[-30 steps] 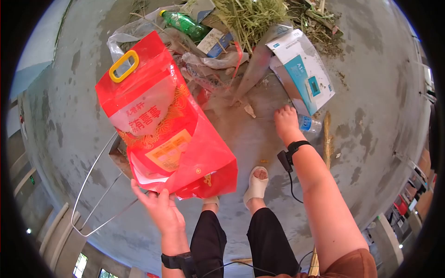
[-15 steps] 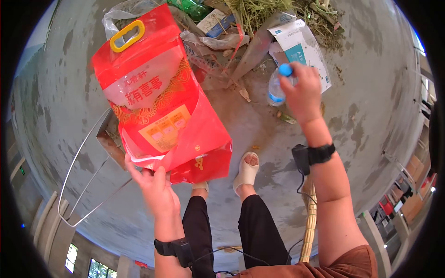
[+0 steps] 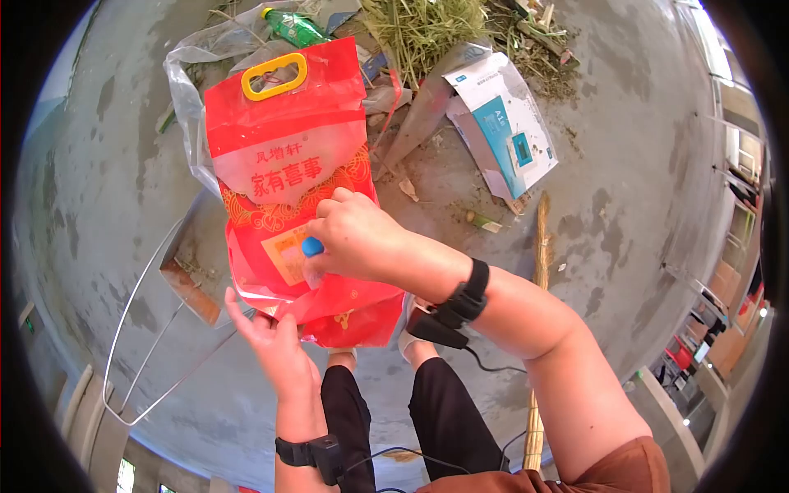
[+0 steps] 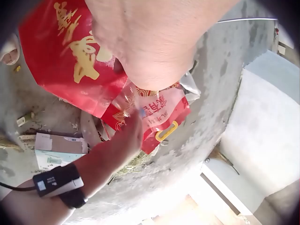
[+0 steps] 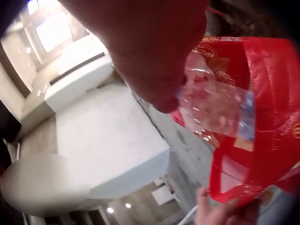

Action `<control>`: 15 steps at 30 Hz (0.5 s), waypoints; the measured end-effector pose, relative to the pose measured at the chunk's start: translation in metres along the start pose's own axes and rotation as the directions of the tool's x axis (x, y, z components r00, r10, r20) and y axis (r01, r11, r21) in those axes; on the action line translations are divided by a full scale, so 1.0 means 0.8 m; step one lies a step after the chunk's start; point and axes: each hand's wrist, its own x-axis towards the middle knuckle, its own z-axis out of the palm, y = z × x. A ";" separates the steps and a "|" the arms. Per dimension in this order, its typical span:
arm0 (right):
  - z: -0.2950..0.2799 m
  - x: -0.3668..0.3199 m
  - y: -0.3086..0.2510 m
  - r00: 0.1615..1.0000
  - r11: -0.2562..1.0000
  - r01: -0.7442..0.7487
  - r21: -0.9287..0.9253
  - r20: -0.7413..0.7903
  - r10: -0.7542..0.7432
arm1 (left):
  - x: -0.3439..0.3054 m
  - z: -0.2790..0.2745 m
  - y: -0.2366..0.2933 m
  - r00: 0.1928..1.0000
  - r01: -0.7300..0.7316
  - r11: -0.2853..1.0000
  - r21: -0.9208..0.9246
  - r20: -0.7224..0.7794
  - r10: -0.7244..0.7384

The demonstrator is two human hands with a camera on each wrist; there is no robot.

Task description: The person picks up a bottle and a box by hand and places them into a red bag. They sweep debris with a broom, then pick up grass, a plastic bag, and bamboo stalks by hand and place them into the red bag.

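A red printed bag (image 3: 288,164) with a yellow handle (image 3: 274,76) is tilted in front of me, its mouth facing my body. My left hand (image 3: 283,353) grips the edge of that mouth between thumb and fingers. Over the bag's lower front, my right hand (image 3: 357,234) holds a clear plastic bottle by its blue cap (image 3: 312,246). In the right wrist view the bottle (image 5: 213,105) points into the mouth, its blue-labelled end partly behind the red edge. The left wrist view shows gold lettering on the bag's side (image 4: 84,61).
A blue-and-white carton (image 3: 501,123) lies on the floor, near dry grass (image 3: 423,33) and a green bottle (image 3: 296,27). At left stands a dustpan (image 3: 193,287) with a wire handle (image 3: 131,329). A long stick-like handle (image 3: 538,329) lies to the right of my legs.
My right hand picked up the clear bottle from the floor beside the carton and carried it left to the bag's mouth. My left hand keeps its grip on the bag.
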 end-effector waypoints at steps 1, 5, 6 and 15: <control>-0.006 -0.006 0.004 0.997 0.997 0.039 0.074 -0.076 -0.033 | 0.004 -0.006 -0.002 1.000 -0.002 1.000 -0.003 -0.007 0.002; -0.052 -0.019 0.120 0.848 0.934 -0.335 0.127 -0.392 0.358 | 0.006 -0.003 0.001 0.999 0.023 1.000 -0.012 -0.037 -0.023; -0.053 -0.024 0.180 0.823 0.930 -0.363 -0.056 -0.487 0.292 | 0.005 0.000 0.002 0.999 0.028 1.000 -0.013 -0.039 -0.029; -0.074 -0.023 0.350 0.790 0.365 -0.591 -0.719 -0.423 0.444 | 0.014 0.011 -0.003 1.000 0.007 1.000 0.007 0.014 -0.007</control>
